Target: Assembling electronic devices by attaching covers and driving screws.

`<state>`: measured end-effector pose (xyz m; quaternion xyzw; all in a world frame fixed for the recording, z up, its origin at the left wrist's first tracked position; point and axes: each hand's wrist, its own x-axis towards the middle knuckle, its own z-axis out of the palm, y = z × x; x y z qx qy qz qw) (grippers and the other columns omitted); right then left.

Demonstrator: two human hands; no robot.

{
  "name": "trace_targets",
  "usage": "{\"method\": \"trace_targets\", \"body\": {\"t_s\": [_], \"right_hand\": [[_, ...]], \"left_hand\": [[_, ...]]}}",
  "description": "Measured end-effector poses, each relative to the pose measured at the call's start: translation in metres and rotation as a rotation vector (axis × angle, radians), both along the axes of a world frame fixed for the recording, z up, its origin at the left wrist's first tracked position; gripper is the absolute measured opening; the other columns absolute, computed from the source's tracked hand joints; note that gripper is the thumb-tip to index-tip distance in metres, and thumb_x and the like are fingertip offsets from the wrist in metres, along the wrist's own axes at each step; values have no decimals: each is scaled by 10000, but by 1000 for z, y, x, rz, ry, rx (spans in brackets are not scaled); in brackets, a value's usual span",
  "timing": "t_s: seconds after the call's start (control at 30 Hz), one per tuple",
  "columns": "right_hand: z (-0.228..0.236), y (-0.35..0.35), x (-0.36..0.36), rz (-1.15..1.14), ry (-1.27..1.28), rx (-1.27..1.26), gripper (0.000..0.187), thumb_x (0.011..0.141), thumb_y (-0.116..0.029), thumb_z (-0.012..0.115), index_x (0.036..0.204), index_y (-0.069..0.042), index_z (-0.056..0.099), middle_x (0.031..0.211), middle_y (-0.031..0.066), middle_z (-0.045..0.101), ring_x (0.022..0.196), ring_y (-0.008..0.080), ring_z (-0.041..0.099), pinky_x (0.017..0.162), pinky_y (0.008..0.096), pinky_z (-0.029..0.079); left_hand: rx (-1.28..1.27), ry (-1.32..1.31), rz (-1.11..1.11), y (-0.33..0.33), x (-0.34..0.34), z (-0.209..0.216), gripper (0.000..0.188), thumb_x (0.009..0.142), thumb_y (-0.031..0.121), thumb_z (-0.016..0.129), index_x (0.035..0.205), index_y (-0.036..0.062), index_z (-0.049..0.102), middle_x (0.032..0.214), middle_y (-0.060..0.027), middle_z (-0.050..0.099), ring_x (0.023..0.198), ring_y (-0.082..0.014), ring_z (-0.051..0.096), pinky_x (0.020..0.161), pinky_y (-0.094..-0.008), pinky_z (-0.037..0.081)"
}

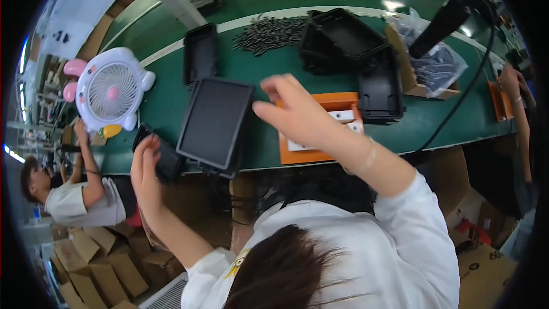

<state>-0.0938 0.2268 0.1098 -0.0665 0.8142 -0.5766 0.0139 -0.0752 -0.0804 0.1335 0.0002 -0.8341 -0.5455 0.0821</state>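
A black rectangular plastic case point(216, 121) with a flat, framed top face sits at the near edge of the green bench, tilted. My right hand point(300, 113) is just to its right, thumb and fingers apart, holding nothing. Under that hand is an orange fixture point(291, 153) with white blocks, partly hidden by the hand and forearm. On the case's left, my left hand point(146, 174) is raised with fingers loosely bent and nothing visible in them. A dark, flat phone-like object point(166, 157) lies beside its fingertips; whether they touch it I cannot tell.
Several black open housings point(351, 34) are stacked at the back right, another housing point(200, 54) behind the case. A pile of small black parts point(269, 34), a white fan point(113, 94), a carton with bagged parts point(432, 71) and a black cable point(466, 94) surround the work area. Co-workers flank both sides.
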Motion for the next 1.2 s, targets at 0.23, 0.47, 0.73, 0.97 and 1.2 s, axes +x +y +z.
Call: {"method": "trace_targets", "body": {"t_s": [0.23, 0.47, 0.73, 0.97, 1.2], "right_hand": [[-44, -61, 40, 62, -121, -373, 509, 842, -181, 546, 1213, 92, 329, 1265, 254, 379, 1138, 338, 443, 1002, 366, 322], [-56, -124, 26, -270, -60, -453, 749, 787, -166, 561, 1306, 146, 121, 1291, 354, 272, 1212, 448, 319, 1044, 414, 259], [-23, -110, 28, -164, -249, -267, 815, 831, -290, 539, 1328, 161, 75, 1372, 388, 103, 1296, 476, 179, 1026, 509, 260], [-31, -75, 34, -70, -254, -225, 825, 830, -364, 537, 1331, 145, 123, 1375, 381, 116, 1286, 477, 200, 1017, 503, 279], [-72, 111, 135, 843, 62, -521, 321, 864, -215, 567, 1046, 48, 552, 848, 164, 583, 737, 226, 565, 667, 336, 463]], "left_hand": [[6, -657, -335, -1, -94, -13, 565, 898, 466, 449, 1280, 50, 455, 1287, -135, 466, 1210, -251, 397, 924, -426, 352], [203, -764, -196, 8, -110, -29, 552, 874, 436, 528, 1186, -19, 509, 1137, -117, 577, 995, -205, 569, 889, -311, 432], [274, -640, -202, -27, -116, -51, 521, 859, 386, 542, 1193, -10, 489, 1156, -127, 564, 1038, -249, 552, 905, -364, 429], [383, -686, -211, -15, -106, -53, 526, 860, 359, 545, 1228, -7, 455, 1192, -134, 541, 1081, -266, 524, 947, -391, 397], [278, -503, -422, -40, -99, -40, 505, 897, 266, 515, 1317, 21, 380, 1301, -108, 447, 1184, -222, 437, 1000, -389, 332]]}}
